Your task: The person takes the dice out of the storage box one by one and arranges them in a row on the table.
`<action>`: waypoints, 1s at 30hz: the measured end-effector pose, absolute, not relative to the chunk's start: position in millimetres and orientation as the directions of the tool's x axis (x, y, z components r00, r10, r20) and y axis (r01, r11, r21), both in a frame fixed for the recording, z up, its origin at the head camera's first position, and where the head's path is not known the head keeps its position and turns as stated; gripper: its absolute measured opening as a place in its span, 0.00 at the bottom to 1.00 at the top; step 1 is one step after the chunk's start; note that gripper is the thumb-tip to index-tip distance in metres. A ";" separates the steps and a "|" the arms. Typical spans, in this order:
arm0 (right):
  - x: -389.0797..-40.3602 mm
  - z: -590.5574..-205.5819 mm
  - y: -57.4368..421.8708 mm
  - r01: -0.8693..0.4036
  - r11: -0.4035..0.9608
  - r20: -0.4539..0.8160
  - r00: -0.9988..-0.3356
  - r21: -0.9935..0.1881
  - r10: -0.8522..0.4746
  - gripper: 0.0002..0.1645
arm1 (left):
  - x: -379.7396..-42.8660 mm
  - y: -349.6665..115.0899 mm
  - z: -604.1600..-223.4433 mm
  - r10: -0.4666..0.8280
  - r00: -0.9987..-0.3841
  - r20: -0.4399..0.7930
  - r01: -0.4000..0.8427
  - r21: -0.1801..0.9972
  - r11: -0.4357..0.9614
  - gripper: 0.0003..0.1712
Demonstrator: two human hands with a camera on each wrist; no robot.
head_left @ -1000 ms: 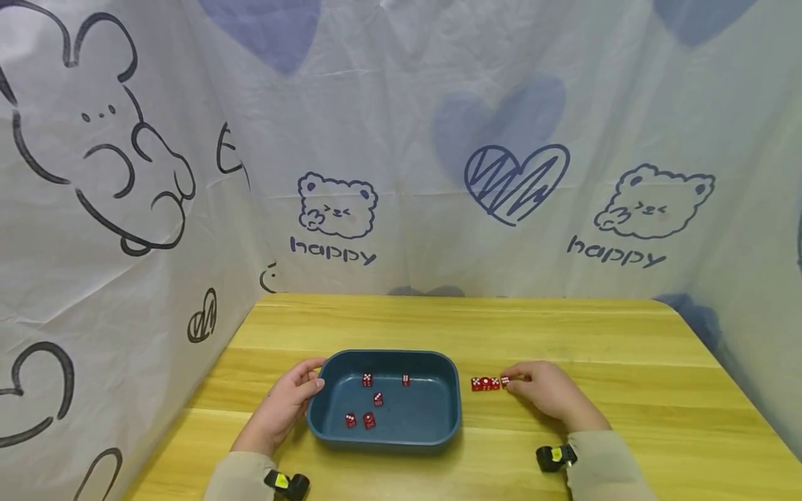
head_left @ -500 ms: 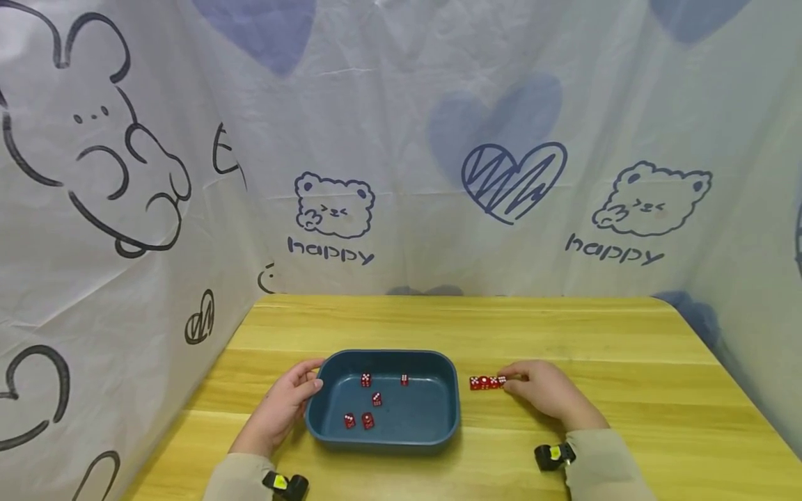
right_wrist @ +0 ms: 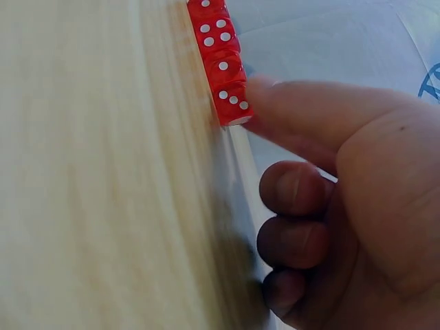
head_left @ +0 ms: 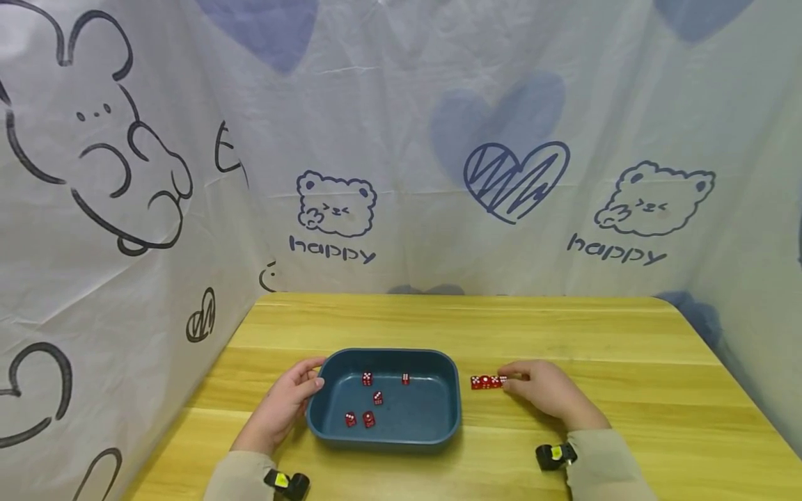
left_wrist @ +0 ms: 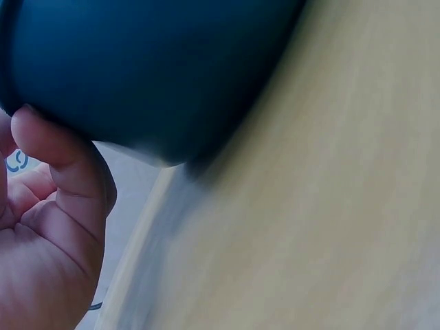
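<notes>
A dark blue-green rectangular tray (head_left: 416, 416) stands on the table, with several red dice (head_left: 378, 398) scattered on its floor. My left hand (head_left: 291, 400) grips the tray's left end, thumb at the rim; in the left wrist view the thumb (left_wrist: 58, 148) lies against the tray wall. To the right of the tray, several red dice form a straight, touching row (head_left: 484, 382). At the right end of that row my right hand (head_left: 546, 393) pinches the last die (right_wrist: 232, 103) between thumb and forefinger. The other fingers of that hand are curled in, and the forefinger is mostly hidden.
The yellow wood-grain table (head_left: 564, 330) reaches back to a pale printed curtain (head_left: 407, 229), which also hangs along the left and right sides. Each wrist carries a small black camera (head_left: 554, 457) on the sleeve.
My right hand has slid the end die left, closing the small gap so it now meets the row. The left hand and tray have stayed in place.
</notes>
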State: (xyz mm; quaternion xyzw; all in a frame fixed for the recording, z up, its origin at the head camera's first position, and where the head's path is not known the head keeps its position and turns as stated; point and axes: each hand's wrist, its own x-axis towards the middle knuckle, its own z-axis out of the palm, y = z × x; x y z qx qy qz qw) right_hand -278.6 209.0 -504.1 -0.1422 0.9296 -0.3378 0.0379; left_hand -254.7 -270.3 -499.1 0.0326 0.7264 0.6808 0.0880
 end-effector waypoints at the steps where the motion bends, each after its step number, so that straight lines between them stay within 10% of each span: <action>1: -278.6 -504.1 208.7 -0.235 0.729 0.026 -0.958 -0.643 -0.286 0.19 | -254.6 -270.5 -499.4 0.168 -0.982 -0.085 -0.073 0.995 0.072 0.29; 30: -266.4 -472.4 166.4 -0.315 0.670 0.123 -0.940 -0.673 -0.318 0.23 | -254.9 -269.5 -499.4 0.168 -0.982 -0.087 -0.077 0.995 0.061 0.29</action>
